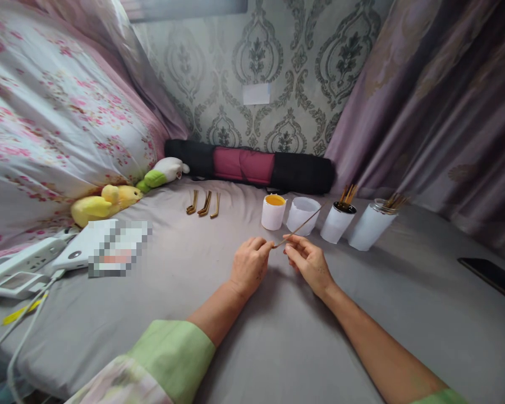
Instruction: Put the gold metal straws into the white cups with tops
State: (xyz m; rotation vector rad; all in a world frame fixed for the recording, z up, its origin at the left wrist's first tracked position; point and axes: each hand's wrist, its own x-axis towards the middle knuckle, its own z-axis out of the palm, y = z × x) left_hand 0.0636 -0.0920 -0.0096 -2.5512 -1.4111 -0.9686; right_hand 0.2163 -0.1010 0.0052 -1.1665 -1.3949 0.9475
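Both hands meet above the grey sheet in the middle of the view. My left hand (249, 265) has its fingers closed around the lower end of a thin brown stick (306, 222). My right hand (308, 262) pinches the same stick a little further along, between thumb and fingers. From there the stick slants up to the right, its free end passing in front of a white-wrapped tub (302, 217). What the left fingers cover of the stick is hidden. To the left on the sheet lie several bent brown sticks (204, 204) in small groups.
Beside the tub stand a white-wrapped cup with yellow inside (273, 217), a dark-mouthed cup with sticks (336, 225) and a wrapped jar with sticks (370, 227). Plush toys (109, 203), a power strip (29, 261) with cables, and a phone (492, 278) lie around.
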